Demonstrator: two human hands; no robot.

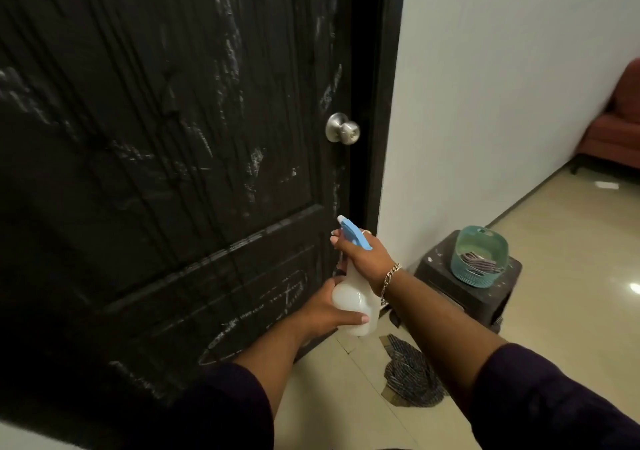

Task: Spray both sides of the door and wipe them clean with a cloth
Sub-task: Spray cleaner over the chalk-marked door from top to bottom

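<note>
door: big black panelled door [156, 138], fills the left and middle of the view. Covered in whitish chalky scribbles and smears, heaviest along the right edge and on the lower panel, where there's an oval-ish doodle. Looks streaky, can't tell if that's wet or just the grain.
knob: round silver door knob [343, 128] on the right edge of the door, about mid-height, well above the hands.
spray bottle: translucent white spray bottle [356, 297] with a blue trigger head, held upright in front of the lower right part of the door, nozzle pointing toward the door.
right hand: right hand [363, 255] is wrapped around the neck of the bottle with fingers up by the trigger. Chain bracelet on that wrist, ring on one finger.
left hand: left hand [329, 306] cups the fat lower part of the bottle from the left, thumb laid across the front.
sleeves: dark sleeves on both forearms, pushed up partway.
cloth: striped dark cloth [410, 373] lying crumpled on the floor [571, 242] just below and to the right of the hands, near the foot of the door frame. Nobody's touching it.
stool: small dark plastic stool [460, 287] against the white wall [502, 86], right of the door frame.
basket: teal plastic basket [483, 242] sitting on the stool, tilted, with another striped cloth inside.
floor: glossy cream tiles.
far right: a reddish sofa [616, 127] at the end of the wall.
</note>
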